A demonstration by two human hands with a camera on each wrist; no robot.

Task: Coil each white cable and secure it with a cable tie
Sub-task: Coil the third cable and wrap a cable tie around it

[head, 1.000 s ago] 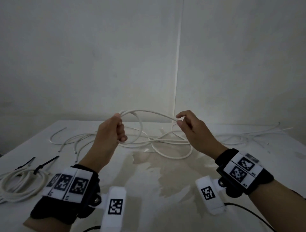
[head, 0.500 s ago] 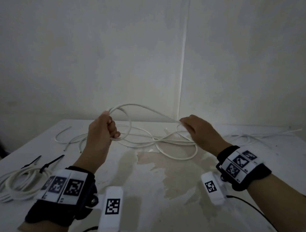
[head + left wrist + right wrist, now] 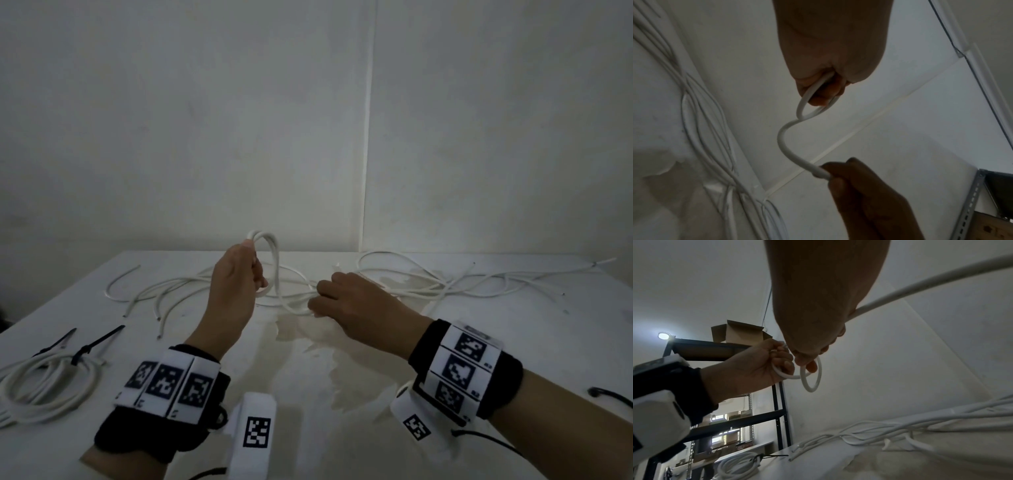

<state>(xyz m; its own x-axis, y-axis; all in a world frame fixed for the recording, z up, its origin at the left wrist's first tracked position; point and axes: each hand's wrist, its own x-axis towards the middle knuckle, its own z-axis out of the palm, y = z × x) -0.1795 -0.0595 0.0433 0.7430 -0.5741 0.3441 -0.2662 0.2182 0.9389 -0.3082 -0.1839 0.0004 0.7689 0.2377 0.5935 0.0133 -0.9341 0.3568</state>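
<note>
— Where is the white cable (image 3: pixel 274 263) now?

— It is lifted above the counter (image 3: pixel 513 342). A small loop of it stands up from the left hand (image 3: pixel 236 277), and the rest runs down to the right hand (image 3: pixel 352 305), then away into the loose cables (image 3: pixel 428 284) that lie behind on the counter.

— Why does the left hand keep it so high?

— I think so that the loops hang free and do not catch in the other cables. Its fingers (image 3: pixel 785 365) are curled around the gathered turns, so the coil cannot spring open.

— And the right hand?

— It is lower, near the counter. Its fingers (image 3: pixel 836 180) pinch the running part of the cable, I believe to feed the next length toward the coil and to give it the bend.

— Is any cable already done?

— Yes, a finished coil (image 3: pixel 44 383) lies at the left edge, closed with a black cable tie (image 3: pixel 92 346). A second tie (image 3: pixel 56 342) lies just beside, probably kept ready there for this cable.

— So how far is the work?

— This coil looks only begun; much cable is still on the counter.
</note>
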